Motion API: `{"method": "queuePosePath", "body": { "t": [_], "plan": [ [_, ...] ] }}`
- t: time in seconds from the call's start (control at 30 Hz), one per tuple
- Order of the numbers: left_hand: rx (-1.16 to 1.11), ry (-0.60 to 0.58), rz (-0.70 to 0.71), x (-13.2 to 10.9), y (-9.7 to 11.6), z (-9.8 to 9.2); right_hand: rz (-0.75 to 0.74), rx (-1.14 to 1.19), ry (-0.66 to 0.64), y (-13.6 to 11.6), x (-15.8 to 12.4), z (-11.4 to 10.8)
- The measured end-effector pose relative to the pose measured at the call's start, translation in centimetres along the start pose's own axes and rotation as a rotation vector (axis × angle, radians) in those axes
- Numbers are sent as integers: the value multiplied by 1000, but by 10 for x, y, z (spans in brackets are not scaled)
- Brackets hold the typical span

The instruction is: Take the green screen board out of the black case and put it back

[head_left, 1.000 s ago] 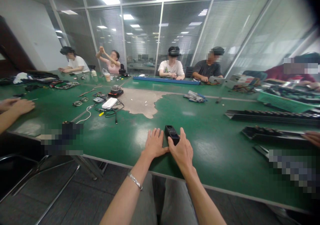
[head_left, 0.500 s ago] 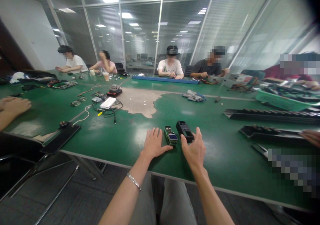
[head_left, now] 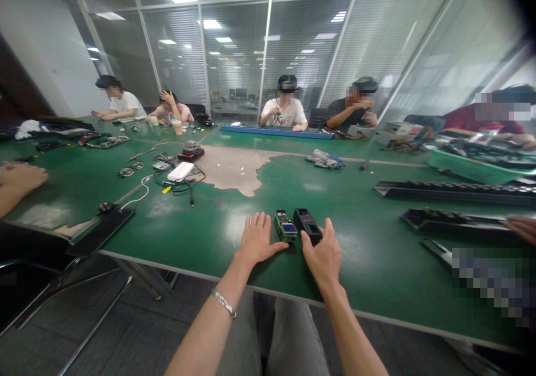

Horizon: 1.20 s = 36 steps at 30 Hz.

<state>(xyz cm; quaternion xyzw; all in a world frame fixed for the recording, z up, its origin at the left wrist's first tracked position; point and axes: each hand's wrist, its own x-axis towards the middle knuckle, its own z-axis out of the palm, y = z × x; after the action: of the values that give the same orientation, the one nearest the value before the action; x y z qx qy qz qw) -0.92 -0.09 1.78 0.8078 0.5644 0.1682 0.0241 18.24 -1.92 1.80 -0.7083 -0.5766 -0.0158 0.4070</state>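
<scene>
A small green circuit board with a little display screen [head_left: 287,229] lies on the green tabletop between my hands. My left hand [head_left: 258,239] rests flat just to its left, fingers spread, with the thumb reaching to the board's near end. To the right of the board is a black plastic case [head_left: 307,224] with cut-out openings on its upper face. My right hand [head_left: 323,253] has thumb and fingers around the near end of this case, which appears to lie on the table. The hand covers part of that end.
Ahead on the left are a white box-shaped device [head_left: 181,171] with black cables and a pair of glasses [head_left: 130,169]. Long black metal strips [head_left: 456,191] and a green basket [head_left: 481,169] stand at right. Several people sit around the table; a co-worker's hands [head_left: 23,178] rest at far left.
My right hand has brought the black case down and slightly toward me, beside the circuit board. My left hand has stayed in place. Across the table, some people have moved their arms.
</scene>
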Motion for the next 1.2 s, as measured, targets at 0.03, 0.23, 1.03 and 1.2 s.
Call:
{"method": "queuePosePath", "body": {
  "t": [0.03,0.23,1.03,1.2],
  "plan": [
    [1,-2,-3,0,0,0,4,-1,-6,1,0,0],
    [5,5,-13,1,0,1,25,-39,-46,3,-3,4],
    [5,0,-8,1,-1,3,-24,9,-14,10,-9,8],
    [0,5,-8,1,-1,4,-14,18,-15,9,-9,7]
  ]
}}
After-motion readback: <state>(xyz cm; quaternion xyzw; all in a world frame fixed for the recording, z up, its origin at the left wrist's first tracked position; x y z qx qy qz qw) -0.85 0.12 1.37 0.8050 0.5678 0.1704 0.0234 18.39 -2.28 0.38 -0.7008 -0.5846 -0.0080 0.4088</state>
